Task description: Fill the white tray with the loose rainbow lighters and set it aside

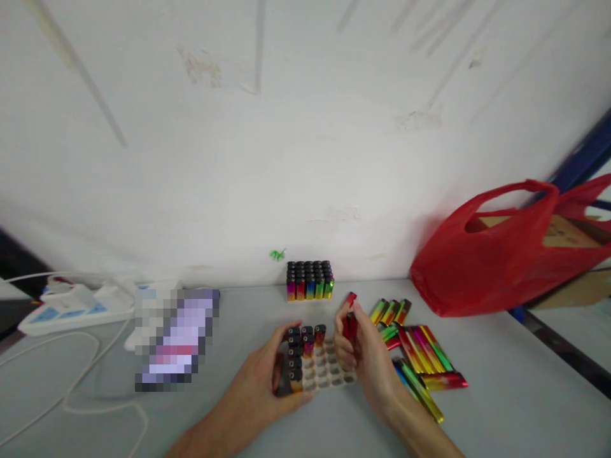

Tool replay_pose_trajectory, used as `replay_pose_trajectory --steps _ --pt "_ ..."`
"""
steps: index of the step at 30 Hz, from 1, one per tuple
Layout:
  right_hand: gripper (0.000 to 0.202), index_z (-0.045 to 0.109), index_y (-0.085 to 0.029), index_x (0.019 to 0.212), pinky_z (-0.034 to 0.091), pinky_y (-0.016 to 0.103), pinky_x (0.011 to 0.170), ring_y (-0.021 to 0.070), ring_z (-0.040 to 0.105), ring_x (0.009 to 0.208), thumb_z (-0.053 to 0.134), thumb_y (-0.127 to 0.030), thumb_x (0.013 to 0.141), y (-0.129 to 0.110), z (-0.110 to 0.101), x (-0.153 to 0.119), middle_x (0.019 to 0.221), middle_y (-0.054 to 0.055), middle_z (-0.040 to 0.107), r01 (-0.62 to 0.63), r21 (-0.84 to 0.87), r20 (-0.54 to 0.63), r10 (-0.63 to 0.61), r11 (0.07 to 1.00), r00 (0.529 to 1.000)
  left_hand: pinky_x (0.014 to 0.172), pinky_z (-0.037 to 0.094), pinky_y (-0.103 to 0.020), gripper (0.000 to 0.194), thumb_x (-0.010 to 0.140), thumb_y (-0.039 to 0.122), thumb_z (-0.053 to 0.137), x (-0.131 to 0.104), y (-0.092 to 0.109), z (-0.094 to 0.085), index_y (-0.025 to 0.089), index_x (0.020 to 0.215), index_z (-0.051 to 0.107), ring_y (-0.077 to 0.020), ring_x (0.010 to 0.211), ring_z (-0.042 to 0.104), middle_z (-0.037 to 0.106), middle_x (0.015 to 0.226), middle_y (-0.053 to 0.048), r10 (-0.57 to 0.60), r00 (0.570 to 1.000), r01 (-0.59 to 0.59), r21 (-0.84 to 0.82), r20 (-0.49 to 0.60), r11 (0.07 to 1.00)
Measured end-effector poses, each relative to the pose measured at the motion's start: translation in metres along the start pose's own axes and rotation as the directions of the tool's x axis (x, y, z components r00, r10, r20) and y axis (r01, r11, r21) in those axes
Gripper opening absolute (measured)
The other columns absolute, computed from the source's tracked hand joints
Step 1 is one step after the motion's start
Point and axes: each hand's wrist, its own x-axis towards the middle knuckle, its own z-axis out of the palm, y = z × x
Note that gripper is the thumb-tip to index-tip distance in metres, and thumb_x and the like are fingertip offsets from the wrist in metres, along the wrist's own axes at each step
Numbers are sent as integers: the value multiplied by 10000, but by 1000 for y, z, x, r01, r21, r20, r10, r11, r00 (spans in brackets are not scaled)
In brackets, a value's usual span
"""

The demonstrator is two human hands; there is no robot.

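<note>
A white tray with rows of round holes (329, 372) lies on the grey table near me, with several black-capped lighters (300, 346) standing along its left side and back row. My left hand (265, 381) grips the tray's left edge. My right hand (365, 353) holds red lighters (350, 321) upright just above the tray's right end. A loose pile of shiny multicoloured lighters (415, 353) lies on the table just right of my right hand.
A full tray of lighters (309, 280) stands against the white wall. A red plastic bag (496, 254) with a cardboard box sits at the right. A white power strip (76, 302) with cables and a blurred-out object (174, 337) lie at the left.
</note>
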Motion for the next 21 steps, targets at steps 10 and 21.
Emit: replay_pose_trajectory --steps 10,21 --pt "315 815 -255 1149 489 298 748 207 656 818 746 -551 1063 -9 7 -16 863 24 730 359 -357 138 -332 862 933 977 666 -420 913 805 251 940 1 -3 0 253 1607 506 -337 1086 813 814 1287 -107 10 1000 -9 39 -28 999" --pt "81 876 -296 1053 542 366 826 248 723 898 892 -330 981 -17 8 -20 955 30 815 565 -621 402 -398 543 824 1060 640 -441 905 809 215 913 0 2 -1 274 1602 479 -363 1210 786 767 1416 -118 15 1000 -13 81 -18 997"
